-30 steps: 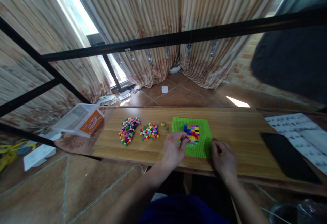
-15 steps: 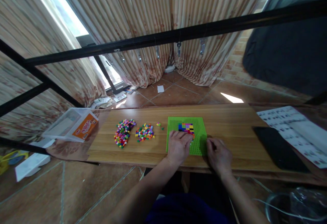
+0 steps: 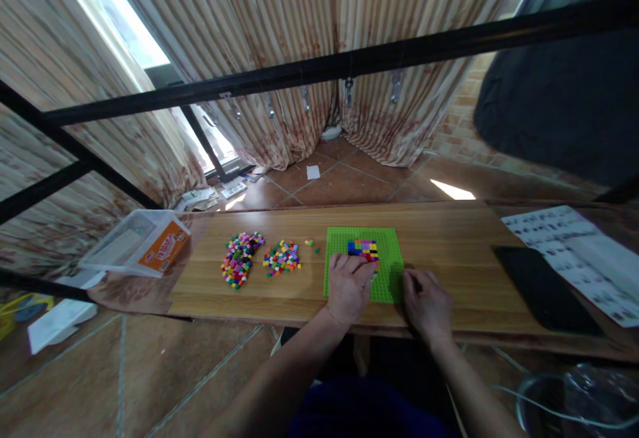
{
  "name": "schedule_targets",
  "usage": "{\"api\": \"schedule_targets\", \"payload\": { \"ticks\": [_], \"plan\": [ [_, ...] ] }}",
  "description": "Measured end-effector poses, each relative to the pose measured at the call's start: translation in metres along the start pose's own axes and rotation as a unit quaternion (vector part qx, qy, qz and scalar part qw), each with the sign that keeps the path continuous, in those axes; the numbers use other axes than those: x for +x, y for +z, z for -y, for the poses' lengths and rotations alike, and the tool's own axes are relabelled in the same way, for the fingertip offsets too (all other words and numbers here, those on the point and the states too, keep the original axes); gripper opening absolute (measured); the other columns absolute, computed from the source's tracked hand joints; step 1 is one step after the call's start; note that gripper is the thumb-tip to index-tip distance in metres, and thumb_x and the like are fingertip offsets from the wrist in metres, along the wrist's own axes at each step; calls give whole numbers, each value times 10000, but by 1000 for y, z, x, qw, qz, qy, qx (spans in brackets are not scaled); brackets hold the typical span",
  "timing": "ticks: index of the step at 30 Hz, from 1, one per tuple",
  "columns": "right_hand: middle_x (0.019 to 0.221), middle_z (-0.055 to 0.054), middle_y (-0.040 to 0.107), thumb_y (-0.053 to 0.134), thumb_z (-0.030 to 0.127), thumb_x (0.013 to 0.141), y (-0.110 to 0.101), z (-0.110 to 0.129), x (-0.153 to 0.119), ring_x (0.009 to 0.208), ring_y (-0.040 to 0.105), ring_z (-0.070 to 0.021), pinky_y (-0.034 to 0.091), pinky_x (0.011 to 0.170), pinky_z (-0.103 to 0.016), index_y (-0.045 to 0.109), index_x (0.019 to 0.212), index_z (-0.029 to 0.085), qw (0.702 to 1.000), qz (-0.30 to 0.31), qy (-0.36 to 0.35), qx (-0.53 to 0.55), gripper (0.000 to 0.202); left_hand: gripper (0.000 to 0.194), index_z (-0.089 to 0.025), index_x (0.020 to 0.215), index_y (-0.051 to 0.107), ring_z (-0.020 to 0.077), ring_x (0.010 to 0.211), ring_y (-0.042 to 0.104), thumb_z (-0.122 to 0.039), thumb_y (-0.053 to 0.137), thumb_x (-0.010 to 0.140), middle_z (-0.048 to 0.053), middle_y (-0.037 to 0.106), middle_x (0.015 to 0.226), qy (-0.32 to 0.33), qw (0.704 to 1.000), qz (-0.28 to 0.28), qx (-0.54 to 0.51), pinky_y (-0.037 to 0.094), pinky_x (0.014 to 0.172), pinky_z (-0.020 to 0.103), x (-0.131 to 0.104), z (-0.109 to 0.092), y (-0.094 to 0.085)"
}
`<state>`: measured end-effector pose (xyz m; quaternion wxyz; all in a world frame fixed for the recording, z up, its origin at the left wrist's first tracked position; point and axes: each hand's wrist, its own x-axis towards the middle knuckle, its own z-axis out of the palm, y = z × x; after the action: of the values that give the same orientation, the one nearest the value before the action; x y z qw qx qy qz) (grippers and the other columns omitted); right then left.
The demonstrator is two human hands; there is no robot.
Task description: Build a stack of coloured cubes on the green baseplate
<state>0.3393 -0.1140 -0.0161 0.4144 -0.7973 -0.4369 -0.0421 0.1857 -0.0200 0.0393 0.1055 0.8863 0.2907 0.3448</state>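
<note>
A green studded baseplate (image 3: 391, 245) lies on the wooden board, carrying a patch of small coloured bricks (image 3: 367, 247) in blue, purple, yellow, red and orange. Over the lower left of that patch is my left hand (image 3: 349, 285), its fingers pinched together at the bricks. Whatever sits between those fingertips is hidden. My right hand (image 3: 426, 301) rests at the plate's right edge with its fingers curled, thumb side against the rim; I cannot make out anything in it. Left of the plate are two heaps of loose bricks, a larger heap (image 3: 240, 261) and a smaller heap (image 3: 282, 258).
A few stray bricks (image 3: 310, 242) lie between the smaller heap and the plate. A clear plastic box (image 3: 134, 241) with an orange label stands at the far left. To the right are a black mat (image 3: 546, 291) and a printed sheet (image 3: 564, 245). A black bar (image 3: 319, 69) crosses beyond the board.
The view has shifted very slightly. Both hands keep nearly the same place and pose on the baseplate, and the bricks look unchanged.
</note>
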Motion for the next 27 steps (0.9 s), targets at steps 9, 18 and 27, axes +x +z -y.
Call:
{"api": "schedule_targets", "payload": {
  "ticks": [9,18,27],
  "plan": [
    [918,-103,691,402,484,945,0,0,0,798,613,-200,448,716,-315,692,910,176,1000,6,1,5,424,244,-254,1042,709,184,873,580,-213,482,963,46,708,929,53,998,7,44,374,860,392,-3,3,1],
    [892,-102,687,394,493,947,1,-2,0,784,603,-201,439,714,-316,693,902,174,1000,3,-5,-2,440,237,-255,1044,693,182,879,574,-201,477,964,43,707,933,70,995,13,71,356,909,397,-4,5,3],
    [888,-111,686,378,515,944,1,-3,0,776,604,-208,440,707,-321,694,890,165,1000,-2,-15,-6,475,258,-259,1132,666,195,877,570,-198,501,943,46,721,956,54,997,10,60,371,925,418,-6,1,-8]
  ]
}}
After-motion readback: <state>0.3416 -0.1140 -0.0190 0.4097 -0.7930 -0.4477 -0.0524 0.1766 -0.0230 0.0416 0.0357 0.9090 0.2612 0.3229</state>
